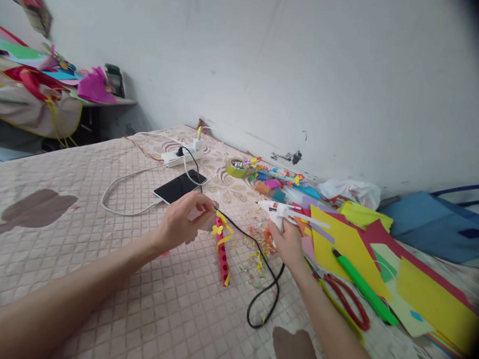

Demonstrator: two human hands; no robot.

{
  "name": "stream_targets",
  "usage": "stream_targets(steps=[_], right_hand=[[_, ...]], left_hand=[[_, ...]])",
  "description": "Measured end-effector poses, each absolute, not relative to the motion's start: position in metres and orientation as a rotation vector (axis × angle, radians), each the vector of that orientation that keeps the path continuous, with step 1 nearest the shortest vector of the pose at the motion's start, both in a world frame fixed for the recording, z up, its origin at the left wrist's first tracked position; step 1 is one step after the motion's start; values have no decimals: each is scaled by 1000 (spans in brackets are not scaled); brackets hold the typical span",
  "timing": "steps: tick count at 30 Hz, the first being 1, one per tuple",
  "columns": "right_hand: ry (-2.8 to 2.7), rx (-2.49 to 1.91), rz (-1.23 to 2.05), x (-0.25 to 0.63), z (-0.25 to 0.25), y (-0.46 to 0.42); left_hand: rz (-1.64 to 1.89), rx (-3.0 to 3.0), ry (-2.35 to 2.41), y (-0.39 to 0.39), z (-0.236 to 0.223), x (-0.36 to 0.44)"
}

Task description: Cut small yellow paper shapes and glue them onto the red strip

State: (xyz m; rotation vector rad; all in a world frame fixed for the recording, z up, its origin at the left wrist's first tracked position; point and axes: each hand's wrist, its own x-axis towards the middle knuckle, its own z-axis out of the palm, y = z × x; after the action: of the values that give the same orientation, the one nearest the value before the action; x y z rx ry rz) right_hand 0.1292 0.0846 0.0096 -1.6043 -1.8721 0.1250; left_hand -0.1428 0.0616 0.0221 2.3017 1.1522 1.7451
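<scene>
My left hand [187, 217] is closed in a pinch, with the black cord [238, 229] at its fingertips. Just below those fingertips lies a red stick with dark dots [222, 257], trimmed with yellow ribbon and a yellow flower [218, 229]. In my right hand [288, 241] is a white glue gun [277, 212], its nozzle pointing left and a glue stick jutting out behind. The cord loops on the cloth between my hands. Colourful paper scraps [260, 256] are scattered between the red stick and my right hand.
A black-screened tablet [179, 185] and a white power strip [183, 157] with cables lie behind my left hand. Green tape [237, 168] stands near the wall. On the right are yellow paper sheets [339, 248], red-handled scissors [347, 301], a green cutter [365, 288] and a blue bag [434, 223].
</scene>
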Motion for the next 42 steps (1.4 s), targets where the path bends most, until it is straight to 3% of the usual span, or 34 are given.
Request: stream_targets(steps=[8, 19, 25, 42], right_hand=[[-1888, -1649, 32, 134, -10, 105], [-1786, -1576, -56, 133, 10, 60], [-2115, -1486, 353, 76, 14, 21], [-2155, -1622, 359, 44, 7, 30]], left_hand=[[1711, 2301, 1190, 61, 22, -142], [1634, 2271, 1223, 64, 17, -143], [1606, 2194, 1231, 65, 17, -142], [1318, 2071, 1139, 64, 25, -144]])
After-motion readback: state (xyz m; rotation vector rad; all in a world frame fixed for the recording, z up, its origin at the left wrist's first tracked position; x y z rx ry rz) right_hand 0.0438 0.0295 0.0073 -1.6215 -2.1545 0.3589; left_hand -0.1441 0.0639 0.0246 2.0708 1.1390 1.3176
